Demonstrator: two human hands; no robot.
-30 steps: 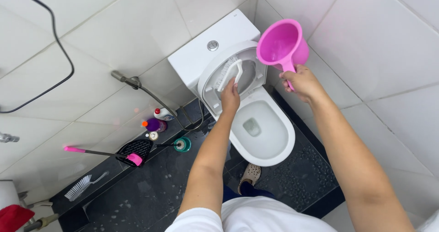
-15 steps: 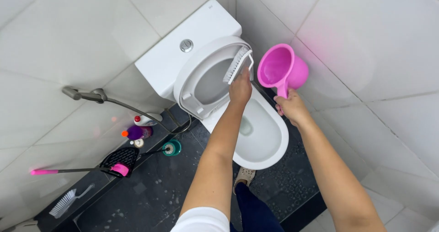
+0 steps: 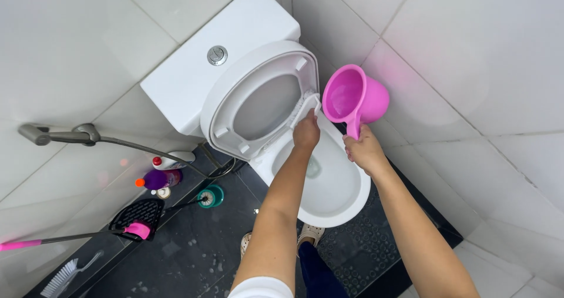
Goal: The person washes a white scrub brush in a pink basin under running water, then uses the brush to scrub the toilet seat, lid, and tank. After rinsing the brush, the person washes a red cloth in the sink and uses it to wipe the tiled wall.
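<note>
a white-tiled bathroom corner with a dark speckled floor (image 3: pixel 194 251) is filling the view, and a white toilet (image 3: pixel 329 186) is standing against the wall with its seat and lid (image 3: pixel 258 101) raised toward the cistern (image 3: pixel 194 75). the left hand (image 3: pixel 306 132) is closing its grip around a white scrubbing brush (image 3: pixel 305 105), whose bristles are pressing against the right edge of the raised seat. the right hand (image 3: pixel 365 150) is clamping its grip on the handle of a pink water scoop (image 3: pixel 352 97), which is hovering just beside the brush, above the bowl's rim and tilting slightly toward the seat. the likely risks are judged as follows: the scoop, tipping further, could be spilling water past the rim onto the floor and the feet (image 3: pixel 311 234) below; the raised seat, being pushed sideways by the brush, could be dropping forward onto the left wrist; a wet handle could be slipping from either grip into the bowl. bottles (image 3: pixel 160 177), a green-based toilet brush (image 3: pixel 208 197) and a pink-handled tool (image 3: pixel 138 230) are lying well apart at the left.
</note>
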